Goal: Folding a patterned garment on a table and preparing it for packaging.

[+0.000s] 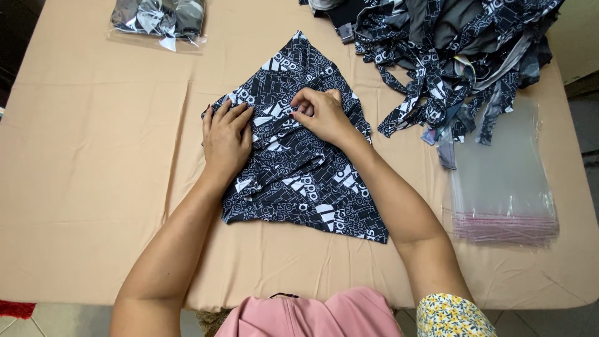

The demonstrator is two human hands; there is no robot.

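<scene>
Here, head view: a black-and-white patterned garment (299, 168) lies flat on the tan table (93, 187). The left hand (226, 140), fingers spread, presses on its left edge. The right hand (319, 112) pinches a fold near its middle. A stack of clear bags (502, 187) lies right of the garment, a pile of clothes (449, 56) beyond.

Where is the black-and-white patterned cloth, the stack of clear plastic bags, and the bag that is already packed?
black-and-white patterned cloth (299, 187), head view, on its flat lower middle.
stack of clear plastic bags (502, 181), head view, on the top bag's middle.
packed clear bag (159, 19), head view, on the folded cloth inside.
</scene>
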